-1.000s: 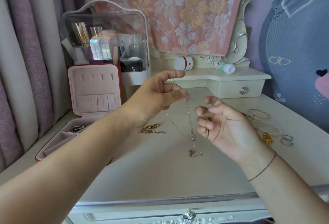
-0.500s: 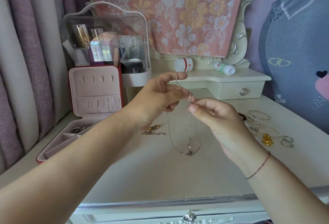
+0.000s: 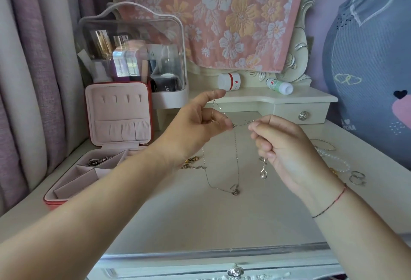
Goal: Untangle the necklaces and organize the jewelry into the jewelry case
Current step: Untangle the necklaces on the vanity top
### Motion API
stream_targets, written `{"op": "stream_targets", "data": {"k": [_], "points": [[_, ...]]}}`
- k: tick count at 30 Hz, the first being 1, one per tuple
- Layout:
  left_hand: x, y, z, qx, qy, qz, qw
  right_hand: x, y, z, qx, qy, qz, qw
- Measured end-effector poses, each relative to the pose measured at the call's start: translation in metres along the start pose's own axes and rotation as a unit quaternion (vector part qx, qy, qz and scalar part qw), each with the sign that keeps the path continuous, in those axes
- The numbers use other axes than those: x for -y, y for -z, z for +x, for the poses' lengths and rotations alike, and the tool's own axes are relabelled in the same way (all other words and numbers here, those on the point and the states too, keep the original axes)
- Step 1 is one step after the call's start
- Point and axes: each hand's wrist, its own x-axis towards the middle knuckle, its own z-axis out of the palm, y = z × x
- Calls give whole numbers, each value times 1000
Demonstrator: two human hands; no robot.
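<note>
We see both hands raised over the surface (image 3: 200, 219) and a little apart. The left hand (image 3: 195, 124) pinches a thin silver necklace chain (image 3: 236, 153) between thumb and fingertips, and the right hand (image 3: 287, 148), fingers curled, pinches the same strand, which runs taut between them. Below, a long loop hangs to a small pendant (image 3: 235, 190) that seems to touch the surface, though we cannot be sure, and a teardrop pendant (image 3: 263, 173) dangles just under the right hand. The open jewelry case (image 3: 120, 113) stands at the left with a few silver pieces (image 3: 97, 160) in one rear compartment, and a pearl bracelet (image 3: 335, 161) and rings (image 3: 357, 177) lie at the right.
</note>
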Motion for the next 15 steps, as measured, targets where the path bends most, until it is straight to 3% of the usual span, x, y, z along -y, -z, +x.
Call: {"op": "stream_targets", "data": {"k": [3, 15], "points": [[2, 1, 0, 10, 1, -1, 1000, -6, 1, 0, 10, 0, -67, 998], [6, 1, 1, 17, 6, 29, 999, -5, -5, -6, 9, 62, -97, 993]]}}
